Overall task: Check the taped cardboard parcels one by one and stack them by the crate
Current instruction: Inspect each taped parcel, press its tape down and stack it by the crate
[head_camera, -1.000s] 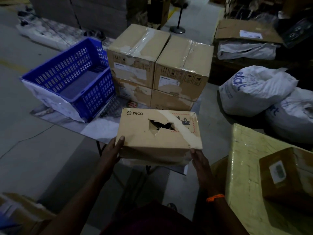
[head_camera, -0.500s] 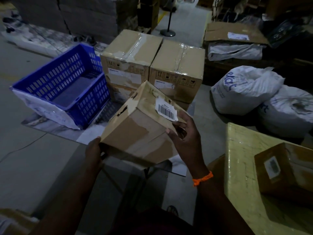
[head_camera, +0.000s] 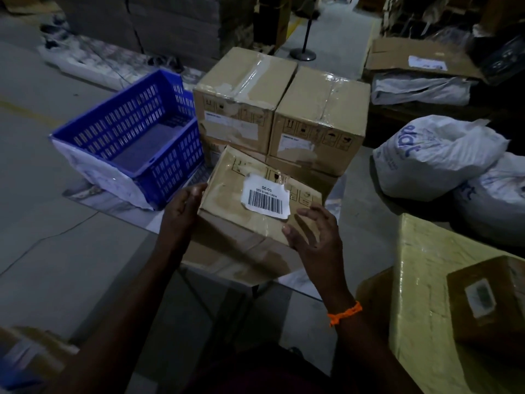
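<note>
Now the small brown cardboard parcel (head_camera: 255, 220) has been rolled over. A second ago its torn, printed face was up; half a second ago it was tipped on edge. At this moment the face with the white barcode label (head_camera: 265, 196) is on top. I take that as the check moving on to another side, with stacking not yet begun.

The parcel sits at the near edge of the desk (head_camera: 85, 194), in front of the stack of taped cardboard boxes (head_camera: 284, 109) and to the right of the blue slotted plastic crate (head_camera: 136, 137).

The left hand (head_camera: 181, 211) lies with straight fingers flat against the parcel's left side. The right hand (head_camera: 315, 237) has come off its grip: its fingers are spread and loosely bent above the near right corner, with the thumb at the edge, holding nothing.

The torn face is out of sight. I cannot tell whether the parcel's underside rests on the desk. The light is dim, and the label print reads upside down.
</note>
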